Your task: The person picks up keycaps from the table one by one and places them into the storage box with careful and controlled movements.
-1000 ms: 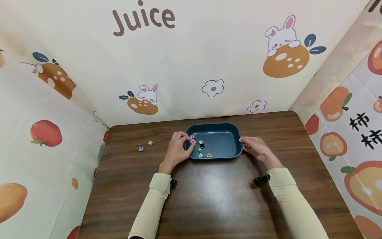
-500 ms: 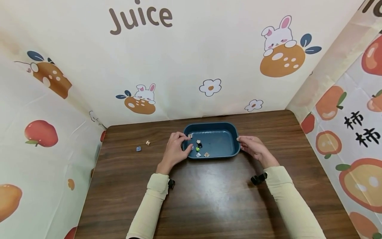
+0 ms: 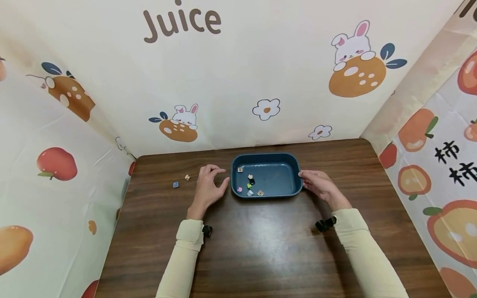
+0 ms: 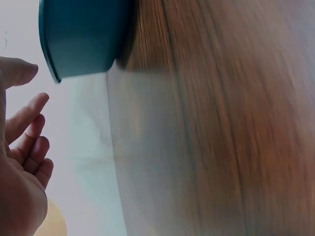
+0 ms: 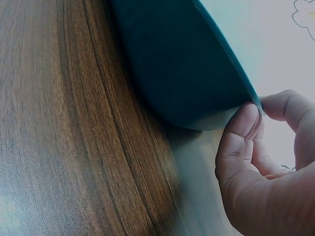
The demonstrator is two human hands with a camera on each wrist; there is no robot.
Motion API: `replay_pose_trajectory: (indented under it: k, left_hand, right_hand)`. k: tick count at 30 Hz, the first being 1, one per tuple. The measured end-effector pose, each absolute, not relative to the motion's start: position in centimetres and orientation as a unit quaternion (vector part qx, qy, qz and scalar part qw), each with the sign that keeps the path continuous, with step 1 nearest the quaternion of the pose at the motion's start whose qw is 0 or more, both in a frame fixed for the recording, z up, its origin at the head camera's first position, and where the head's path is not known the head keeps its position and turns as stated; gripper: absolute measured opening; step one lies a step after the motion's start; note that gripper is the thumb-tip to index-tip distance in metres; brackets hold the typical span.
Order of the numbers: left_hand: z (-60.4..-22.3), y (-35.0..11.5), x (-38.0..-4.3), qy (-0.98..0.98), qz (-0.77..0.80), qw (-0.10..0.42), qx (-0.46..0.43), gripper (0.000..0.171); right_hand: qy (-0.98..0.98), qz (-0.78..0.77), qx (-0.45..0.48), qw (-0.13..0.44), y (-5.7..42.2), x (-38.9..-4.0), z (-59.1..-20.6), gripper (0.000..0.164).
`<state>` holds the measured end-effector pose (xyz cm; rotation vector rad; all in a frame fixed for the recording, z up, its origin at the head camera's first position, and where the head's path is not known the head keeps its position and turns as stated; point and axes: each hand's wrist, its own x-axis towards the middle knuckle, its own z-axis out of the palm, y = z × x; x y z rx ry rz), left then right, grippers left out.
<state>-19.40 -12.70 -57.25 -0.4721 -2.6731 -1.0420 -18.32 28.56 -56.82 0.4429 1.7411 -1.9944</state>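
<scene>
A dark blue tray (image 3: 275, 177) stands on the table, several small blocks lying mostly in its left half. Among them are a pink block (image 3: 239, 189), a green one (image 3: 249, 186), a black one (image 3: 252, 181) and a wooden one (image 3: 260, 193). My right hand (image 3: 319, 187) pinches the tray's right rim between thumb and fingers, as the right wrist view also shows. Just left of the tray, my left hand (image 3: 208, 188) holds nothing, its thumb and index finger apart. In the left wrist view the tray's outer wall (image 4: 83, 39) is near those fingers.
Left of my left hand, a small blue block (image 3: 176, 185) and a beige block (image 3: 187, 177) lie on the wooden table (image 3: 238, 248). Printed fabric walls (image 3: 231, 74) enclose the table's back and sides.
The pink block has gone from my left fingers into the tray. My left hand has drawn back left, out of the tray. My right hand has kept its grip on the rim.
</scene>
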Motion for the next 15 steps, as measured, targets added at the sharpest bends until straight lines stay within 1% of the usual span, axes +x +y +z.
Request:
replay_pose_trajectory:
  k: [7,12,15]
  left_hand:
    - [-57.3,-15.2,-19.0,-0.915,-0.355,0.13,-0.139,0.028]
    - [-57.6,-17.4,-18.5,-0.919,-0.361,0.123,-0.099,0.028]
    - [-57.9,-18.6,-18.2,-0.919,-0.367,0.128,-0.07,0.028]
  right_hand:
    - [0.632,-0.723,0.16,0.228,28.6,-18.3,-56.9,0.011]
    - [0.624,-0.732,0.158,0.223,28.6,-18.3,-56.9,0.02]
    - [0.625,-0.731,0.16,0.223,28.6,-18.3,-56.9,0.021]
